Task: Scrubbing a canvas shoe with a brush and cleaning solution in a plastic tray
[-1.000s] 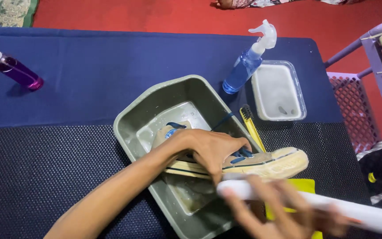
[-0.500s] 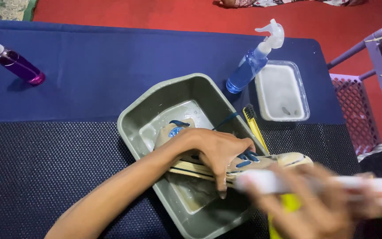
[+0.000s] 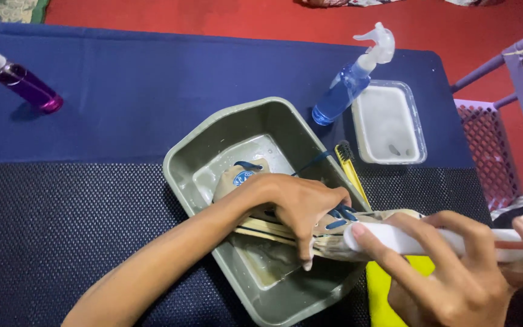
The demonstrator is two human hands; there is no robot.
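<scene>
1. Shoe (image 3: 334, 233): a beige one with blue laces lay on its side across the rim of a grey-green basin (image 3: 213, 148), heel over the wet basin floor, toe reaching out past the right edge.
2. The left hand (image 3: 304, 209) was clamped down over the shoe's middle, fingers curled round its sole edge, pinning it in place.
3. The right hand (image 3: 455, 272) was wrapped tightly round a white tube (image 3: 407, 241), whose rounded end touched the shoe just by the laces.
4. A yellow toothbrush (image 3: 351, 172) lay against the basin's right rim, bristles pointing away from the person.
5. A blue spray bottle (image 3: 349, 82) stood just beside a clear tray of cloudy water (image 3: 388, 124), both beyond the basin.
6. A purple bottle (image 3: 25, 85) stood well apart at the far left of the blue mat (image 3: 152, 91).
7. A yellow cloth (image 3: 388, 290) showed under the right hand.
</scene>
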